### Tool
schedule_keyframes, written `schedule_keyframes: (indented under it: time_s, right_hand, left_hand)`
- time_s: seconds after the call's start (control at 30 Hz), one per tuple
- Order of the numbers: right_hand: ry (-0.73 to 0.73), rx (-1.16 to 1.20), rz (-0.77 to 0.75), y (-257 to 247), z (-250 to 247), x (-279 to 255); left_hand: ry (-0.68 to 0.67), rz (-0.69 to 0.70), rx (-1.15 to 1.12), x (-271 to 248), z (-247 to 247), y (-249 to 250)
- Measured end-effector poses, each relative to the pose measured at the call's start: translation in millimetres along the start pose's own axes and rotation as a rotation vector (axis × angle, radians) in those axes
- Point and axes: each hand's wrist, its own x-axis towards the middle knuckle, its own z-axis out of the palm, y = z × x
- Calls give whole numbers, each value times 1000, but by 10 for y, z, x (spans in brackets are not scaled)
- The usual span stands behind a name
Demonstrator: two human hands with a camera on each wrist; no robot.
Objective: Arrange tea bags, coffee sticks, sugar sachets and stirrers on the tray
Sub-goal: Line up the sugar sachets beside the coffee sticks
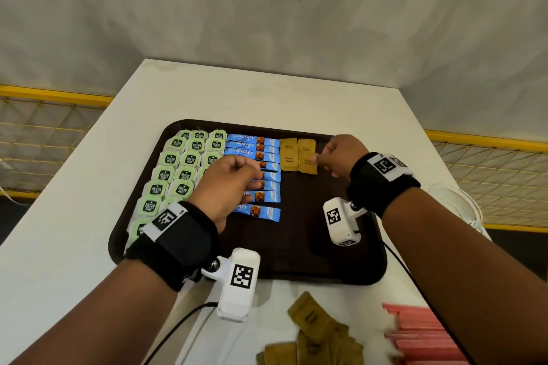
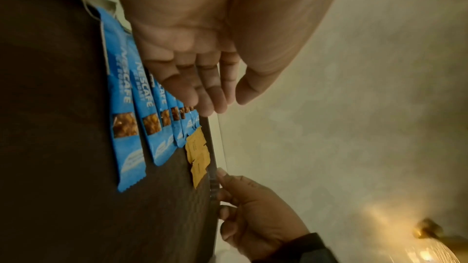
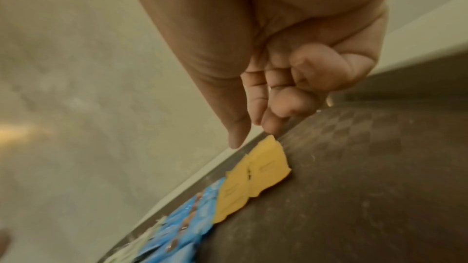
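A dark brown tray (image 1: 302,231) holds columns of green tea bags (image 1: 178,169) on the left. Beside them is a column of blue coffee sticks (image 1: 255,144), then a small block of brown sugar sachets (image 1: 289,157) at the far side. My left hand (image 1: 255,178) hovers over the coffee sticks (image 2: 124,107), fingers loosely curled and holding nothing. My right hand (image 1: 324,160) is at the right edge of the sachets. Its forefinger tip (image 3: 268,129) touches the corner of the outermost sachet (image 3: 260,171), which lies flat; the thumb stands apart.
Loose brown sugar sachets (image 1: 314,332) and a pile of pink-red stirrers (image 1: 421,332) lie on the white table (image 1: 267,92) in front of the tray. The tray's near right half is bare. Yellow mesh fencing (image 1: 489,175) runs along both sides of the table.
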Motion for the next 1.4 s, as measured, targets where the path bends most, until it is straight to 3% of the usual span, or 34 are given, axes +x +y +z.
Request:
schedule_keyframes:
  time_s: [0.17,0.47,0.63,0.77,1.17,1.4]
  right_hand:
    - [7,97,-147,36,1,-698]
    - [-168,-175,-215,345,267,-2008]
    - [-251,-301,-133,511,542,-2332]
    - [-211,-331,-85,535,642,-2416]
    - [-160,-210,-14,491,702,-2505]
    - [-130,-40,-24,552,740,-2555]
  left_hand:
    - [-140,98,185,-344,59,-22]
    - [-630,360,801,-1071,42,-375]
    - [-704,424,1114,-1271,-41,-525]
    - [-689,461,1300,-1351,-7,-610]
    - [-739,399,1327,-1402,93,-603]
    - [-809,311,1204,-1354,1,-614]
